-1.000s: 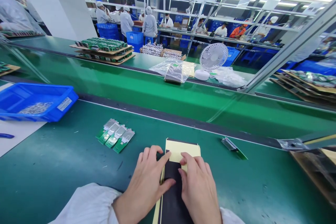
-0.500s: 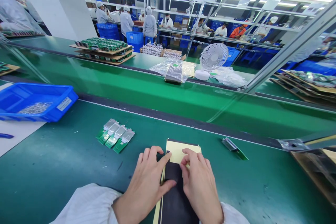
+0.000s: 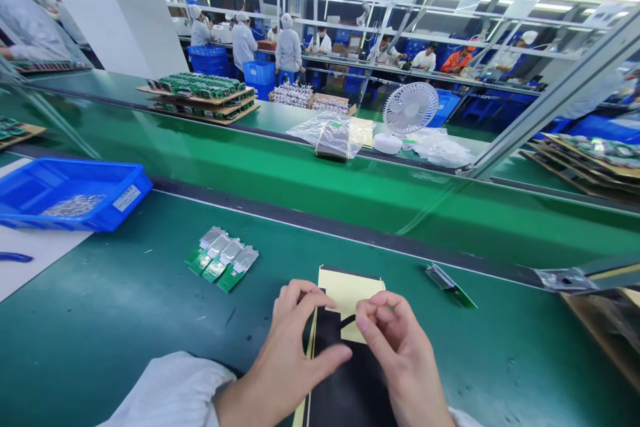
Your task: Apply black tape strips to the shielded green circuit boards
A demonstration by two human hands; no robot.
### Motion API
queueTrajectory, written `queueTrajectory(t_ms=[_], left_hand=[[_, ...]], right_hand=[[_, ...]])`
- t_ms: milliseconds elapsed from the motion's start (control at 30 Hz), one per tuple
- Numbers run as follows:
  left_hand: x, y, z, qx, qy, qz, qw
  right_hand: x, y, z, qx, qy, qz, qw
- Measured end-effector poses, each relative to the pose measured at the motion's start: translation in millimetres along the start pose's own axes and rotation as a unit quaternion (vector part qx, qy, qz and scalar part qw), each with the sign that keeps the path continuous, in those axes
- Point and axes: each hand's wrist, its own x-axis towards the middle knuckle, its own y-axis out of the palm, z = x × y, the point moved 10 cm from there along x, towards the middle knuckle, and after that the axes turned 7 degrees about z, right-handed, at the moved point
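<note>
A stack of pale yellow backing sheets [image 3: 344, 283] with black adhesive pieces [image 3: 345, 380] on it lies on the green bench before me. Between the thumb and finger of my right hand [image 3: 400, 347] is the end of a narrow black adhesive strip [image 3: 347, 322], bent up off the yellow sheet. My left hand [image 3: 295, 353] rests over the left side of the stack, thumb and fingers apart, the thumb over the black part. Left of the hands lie several small green circuit boards with silver battery cells [image 3: 223, 257]. One more board with a silver part [image 3: 450, 285] lies to the right.
A blue bin [image 3: 115, 177] of small metallic parts stands at the left, beside blue-handled pliers or a similar tool [image 3: 15, 257]. Beyond the raised ledge are stacked boards [image 3: 200, 90], plastic bags and a white fan [image 3: 410, 110]. Cardboard [image 3: 600, 320] sits at the right edge. People work in the background.
My right hand has moved slightly right, drawing up a black strip end from the sheet and baring more yellow. My left hand's fingers have shifted a little right.
</note>
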Motion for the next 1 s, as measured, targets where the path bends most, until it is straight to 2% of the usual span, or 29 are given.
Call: queueTrajectory(t_ms=[67,133,267,333,400,467,567,633,700,767,833,933,1000], left_hand=[[0.7,-2.1,-1.8,-0.048,-0.001,-0.002,0.999],[0.9,-3.5,-3.9,-0.041,0.003,0.001,0.999],[-3.0,-6.3,-6.8,0.014,0.01,-0.014,1.0],[-4.7,-5.9,-8.4,0.047,0.017,-0.015,0.999],[-4.5,-12.7,-7.7,0.117,0.019,-0.033,0.992],[-3.6,-33.7,-1.6,0.207,-0.003,-0.084,0.975],[-5.0,-79.3,16.0,0.296,-0.068,-0.169,0.938],[-6.6,-101.7,27.3,0.314,-0.1,-0.194,0.924],[-7.0,-109.7,34.0,0.313,-0.111,-0.194,0.923],[-6.0,-103.5,35.6,0.288,-0.104,-0.177,0.935],[-4.3,-88.6,33.4,0.238,-0.094,-0.151,0.955],[-1.2,-63.2,25.9,0.125,-0.084,-0.106,0.983],[0.8,-49.5,18.5,0.05,-0.08,-0.079,0.992]], right_hand=[[-2.4,3.3,1.7,-0.009,-0.013,0.007,1.0],[-3.8,2.5,9.8,-0.075,-0.051,0.001,0.996],[-3.5,13.1,22.1,-0.194,-0.101,0.047,0.975],[-2.8,17.6,22.9,-0.202,-0.102,0.069,0.972],[-2.0,15.0,24.4,-0.196,-0.103,0.06,0.973],[-1.0,6.2,25.4,-0.183,-0.102,0.032,0.977],[0.3,-11.0,22.1,-0.156,-0.084,-0.012,0.984],[0.8,-16.4,18.7,-0.144,-0.071,-0.015,0.987],[0.7,-17.6,16.4,-0.137,-0.062,-0.009,0.989],[0.0,-18.7,15.1,-0.128,-0.052,-0.014,0.99],[-1.0,-19.9,13.9,-0.112,-0.038,-0.024,0.993],[-2.8,-22.9,9.5,-0.059,-0.007,-0.044,0.997],[-3.6,-20.4,3.8,-0.008,0.021,-0.035,0.999]])
